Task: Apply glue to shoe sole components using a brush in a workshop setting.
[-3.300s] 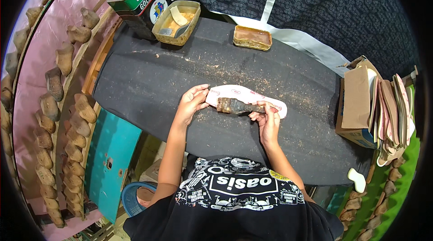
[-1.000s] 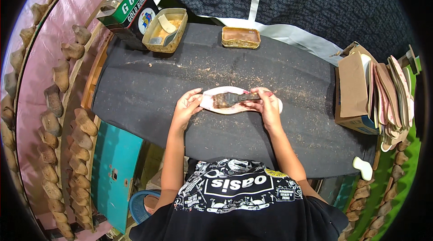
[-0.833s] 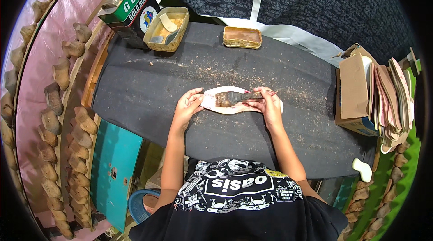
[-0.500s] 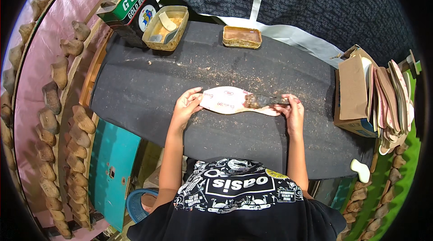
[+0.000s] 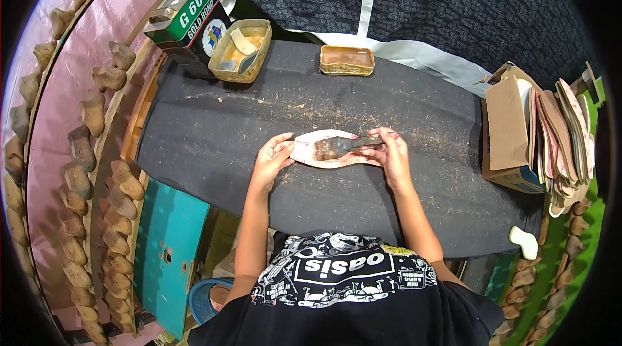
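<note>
**White-and-pink printed sole-shaped sheet (image 5: 304, 149) spans the gap between both hands, a dark, crusted flat brush (image 5: 339, 146) over it**

The left hand (image 5: 274, 159) pinches the sheet's left end between thumb and fingers. The right hand (image 5: 391, 155) pinches the narrow handle of the brush, its fingers over the sheet's right end, which they partly hide; whether they also grip the sheet there, I cannot tell. The sheet stretches sideways from one hand to the other, with the brush's broad brown head over its middle, pointing toward the left hand.

Beneath them spreads a tabletop covered in black cloth (image 5: 311, 200), sprinkled with light brown crumbs, thickest just beyond the sheet. At the far edge sits a small rectangular container with stained yellowish walls (image 5: 347, 70) and a brown filling. To its left, a larger yellowish plastic tub (image 5: 237, 76) holds a curved cream piece (image 5: 243, 42) and grey pieces, close beside a green, black and white metal can (image 5: 188, 30). At the right end, a brown cardboard box (image 5: 507, 129) stands packed with sole-shaped sheets. Well to the left, brown wooden foot-shaped forms (image 5: 81, 148) line the racks.
</note>
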